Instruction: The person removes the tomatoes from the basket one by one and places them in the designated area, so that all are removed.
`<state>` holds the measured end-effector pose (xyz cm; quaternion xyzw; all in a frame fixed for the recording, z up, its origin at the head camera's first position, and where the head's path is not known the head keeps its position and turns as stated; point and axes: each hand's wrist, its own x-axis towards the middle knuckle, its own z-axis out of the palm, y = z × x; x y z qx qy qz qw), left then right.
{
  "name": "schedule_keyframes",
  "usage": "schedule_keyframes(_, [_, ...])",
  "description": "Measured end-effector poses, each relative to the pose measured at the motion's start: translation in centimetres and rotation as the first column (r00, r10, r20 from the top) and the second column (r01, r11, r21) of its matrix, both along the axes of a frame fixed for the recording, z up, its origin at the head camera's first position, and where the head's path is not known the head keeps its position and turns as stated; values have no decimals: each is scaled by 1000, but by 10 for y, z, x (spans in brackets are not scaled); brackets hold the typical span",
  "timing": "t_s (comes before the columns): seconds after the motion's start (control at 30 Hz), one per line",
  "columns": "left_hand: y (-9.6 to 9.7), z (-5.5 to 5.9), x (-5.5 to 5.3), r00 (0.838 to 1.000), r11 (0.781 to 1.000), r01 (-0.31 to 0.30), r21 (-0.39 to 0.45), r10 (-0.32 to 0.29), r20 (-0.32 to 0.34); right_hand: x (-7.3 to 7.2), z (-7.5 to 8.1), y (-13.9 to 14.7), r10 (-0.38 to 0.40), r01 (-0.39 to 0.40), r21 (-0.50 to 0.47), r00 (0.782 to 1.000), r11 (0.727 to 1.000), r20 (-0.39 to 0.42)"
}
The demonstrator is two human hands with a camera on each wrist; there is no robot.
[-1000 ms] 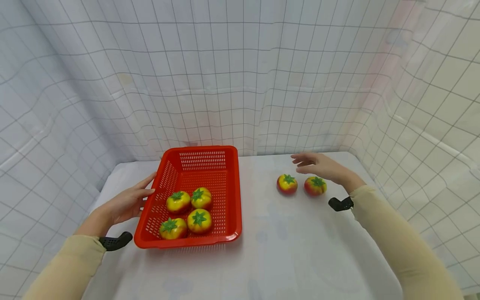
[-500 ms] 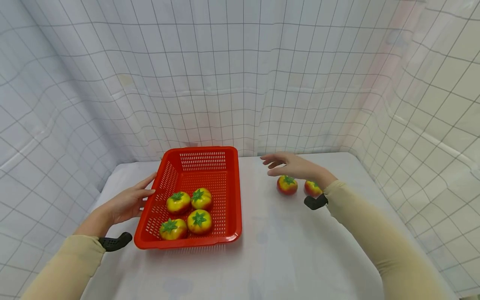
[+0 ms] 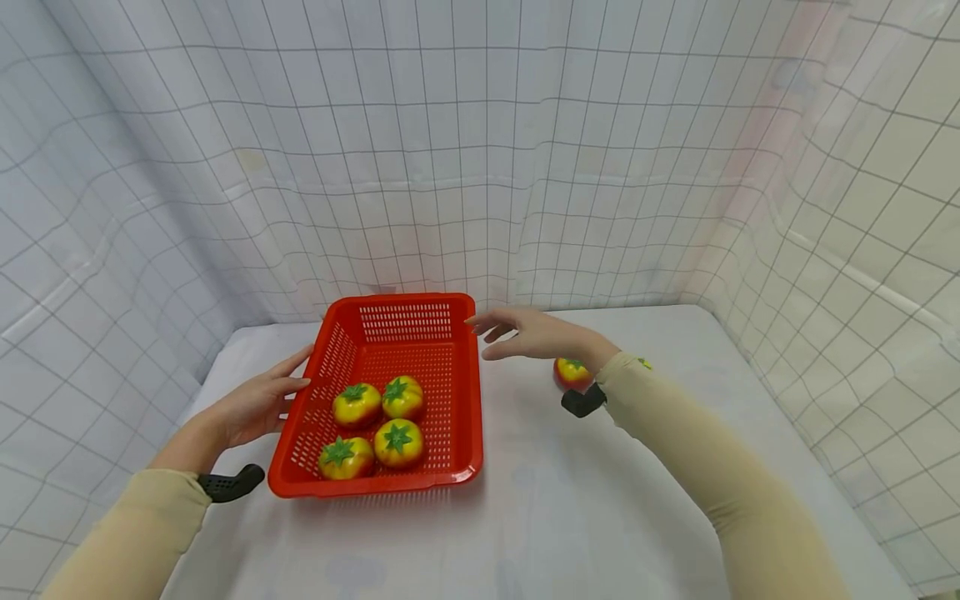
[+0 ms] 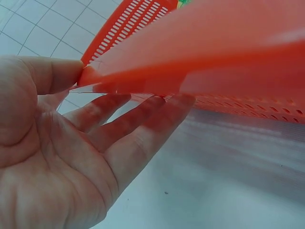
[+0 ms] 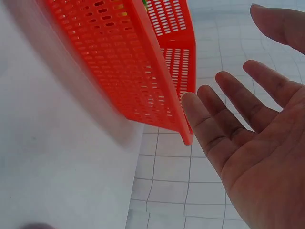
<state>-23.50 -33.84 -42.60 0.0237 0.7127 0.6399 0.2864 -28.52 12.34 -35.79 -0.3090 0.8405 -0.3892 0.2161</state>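
A red plastic basket (image 3: 467, 400) stands on the table, with several yellow-red tomatoes (image 3: 399, 442) with green leafy tops inside. My left hand (image 3: 251, 408) holds its left side; in the left wrist view the thumb (image 4: 66, 75) is on the rim and the other fingers reach beneath it. At the opposite rim hovers my right hand (image 3: 543, 335), palm empty and fingers loosely spread, its fingertips (image 5: 190, 100) overlapping the rim in the right wrist view. One tomato (image 3: 572, 374) lies on the table below my right wrist, partly covered. Another is almost wholly hidden behind the right sleeve.
A white cloth covers the table (image 3: 540, 517). Grid-patterned white curtains (image 3: 487, 167) enclose it at the back and on both sides. Each wrist carries a black strap mount (image 3: 583, 402).
My right hand has moved left from above the two loose tomatoes to the basket's right rim, its forearm now covering much of them. The left hand and basket stay in place.
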Motion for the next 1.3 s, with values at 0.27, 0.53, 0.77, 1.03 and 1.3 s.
schedule_keyframes(0.27, [1, 0, 1, 1000, 1000, 6, -8, -6, -8, -5, -3, -26, 69, -69, 47, 998, 996, 11])
schedule_keyframes(0.53, [-1, 0, 1, 1000, 1000, -7, -19, 7, -11, -6, 0, -52, 153, -153, 44, 988, 987, 2])
schedule_keyframes(0.77, [-1, 1, 2, 1000, 1000, -6, -14, 6, -5, -10, 5, -79, 211, -213, 42, 976, 976, 59])
schedule_keyframes(1.03, [-1, 1, -1, 1000, 1000, 6, 6, -6, -1, -18, 3, -101, 212, -222, 102, 972, 970, 103])
schedule_keyframes(1.3, [-1, 3, 0, 1000, 1000, 7, 14, -7, -4, -29, -1, -118, 190, -206, 143, 975, 968, 113])
